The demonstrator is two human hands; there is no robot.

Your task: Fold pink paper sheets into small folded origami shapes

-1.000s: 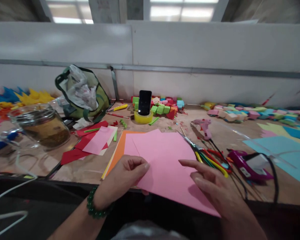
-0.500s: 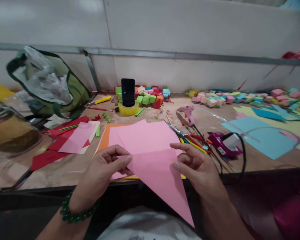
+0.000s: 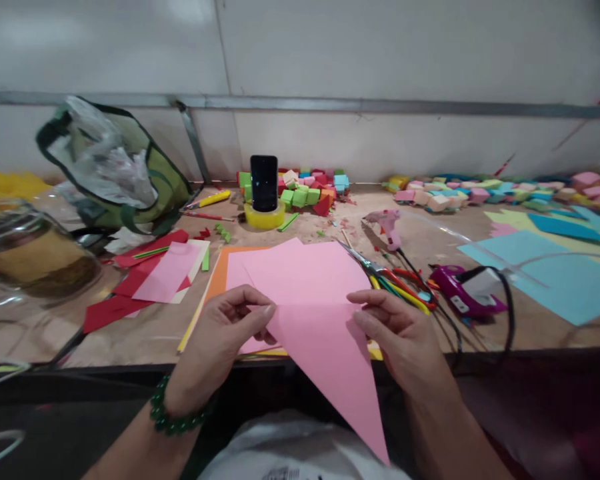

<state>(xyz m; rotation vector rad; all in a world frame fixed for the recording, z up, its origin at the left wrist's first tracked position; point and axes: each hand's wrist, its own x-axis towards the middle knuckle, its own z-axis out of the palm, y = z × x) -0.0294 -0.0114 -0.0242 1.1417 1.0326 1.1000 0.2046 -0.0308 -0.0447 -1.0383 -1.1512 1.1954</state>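
A pink paper sheet [image 3: 335,360] hangs between my hands at the table's front edge, its pointed lower corner dropping toward my lap. My left hand [image 3: 243,317] pinches its left corner between thumb and forefinger. At the sheet's right edge, my right hand [image 3: 393,327] grips it with thumb and fingers. Behind it more pink paper [image 3: 300,267] lies flat, over an orange sheet [image 3: 213,283] that shows at the left. A green bead bracelet [image 3: 177,420] circles my left wrist.
Scissors [image 3: 370,263], a pink glue gun [image 3: 387,227] and a purple power strip [image 3: 465,293] lie to the right, near blue paper [image 3: 545,267]. A phone [image 3: 264,183] stands in a yellow tape roll [image 3: 264,217]. Left are red paper [image 3: 113,313], a jar [image 3: 35,253] and a green bag [image 3: 165,177].
My right hand has closed onto the sheet's right edge, where its fingers were looser before. The whole scene has shifted slightly to the right as the view turned left.
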